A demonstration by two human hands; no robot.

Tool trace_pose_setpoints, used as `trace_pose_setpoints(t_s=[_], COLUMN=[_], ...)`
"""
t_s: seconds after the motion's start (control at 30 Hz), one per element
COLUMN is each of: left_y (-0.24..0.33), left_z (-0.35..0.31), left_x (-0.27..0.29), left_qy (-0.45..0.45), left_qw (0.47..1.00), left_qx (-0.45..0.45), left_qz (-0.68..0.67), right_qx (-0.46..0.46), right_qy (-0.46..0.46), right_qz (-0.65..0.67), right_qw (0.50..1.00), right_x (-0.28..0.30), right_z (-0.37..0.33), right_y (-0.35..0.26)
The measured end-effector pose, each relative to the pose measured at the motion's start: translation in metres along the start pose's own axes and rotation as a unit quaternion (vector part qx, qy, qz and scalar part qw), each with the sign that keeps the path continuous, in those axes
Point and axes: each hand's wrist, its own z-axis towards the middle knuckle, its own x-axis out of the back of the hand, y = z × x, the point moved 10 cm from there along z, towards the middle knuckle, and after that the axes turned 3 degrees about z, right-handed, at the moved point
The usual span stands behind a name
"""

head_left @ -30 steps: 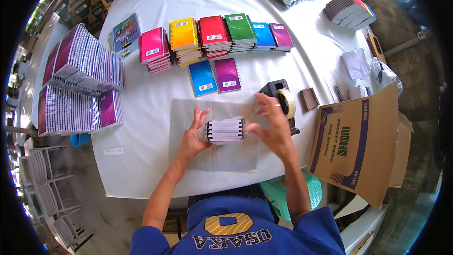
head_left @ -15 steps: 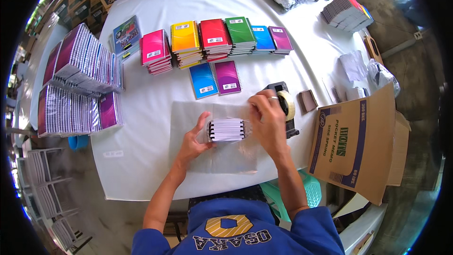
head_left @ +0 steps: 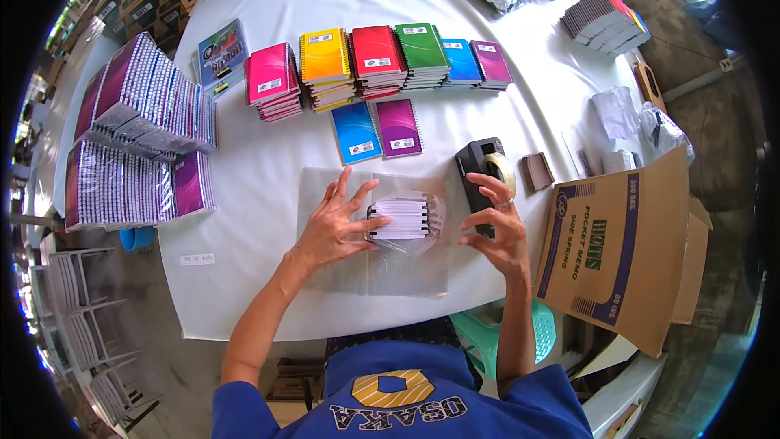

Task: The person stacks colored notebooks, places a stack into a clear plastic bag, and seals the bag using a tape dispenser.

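Our right grip (head_left: 502, 237), fingers apart, has moved away from the notebook stack (head_left: 404, 219) at frame centre; our left grip (head_left: 329, 230), loosely spread, touches it, apparently steadying it alone.

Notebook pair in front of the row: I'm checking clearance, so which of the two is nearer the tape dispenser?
The front purple notebook, lying to the right of the blue notebook, on the side toward the black tape dispenser.
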Motion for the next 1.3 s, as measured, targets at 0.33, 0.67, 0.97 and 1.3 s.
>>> trace_pose_setpoints(t_s=[0.33,0.67,0.97,1.3], left_y=[-0.003,0.000,0.003,0.009], left_z=[-0.003,-0.002,0.001,0.004], left_x=[-0.014,-0.013,-0.011,-0.004], left_qy=[0.028,0.062,0.061,0.075], left_qw=[0.997,0.997,0.997,0.997], left_qx=[0.013,0.007,-0.006,-0.028], left_qz=[-0.071,-0.050,-0.043,0.000], right_qx=[-0.038,0.163,-0.031,-0.028], right_qy=[-0.002,0.087,0.082,0.069], right_qz=[0.093,-0.079,0.081,0.098], right_qw=[0.995,0.980,0.993,0.992], right_x=[-0.078,-0.049,-0.060,-0.074], right_z=[-0.023,-0.011,-0.037,-0.016], right_y=[0.069,-0.023,0.075,0.057])
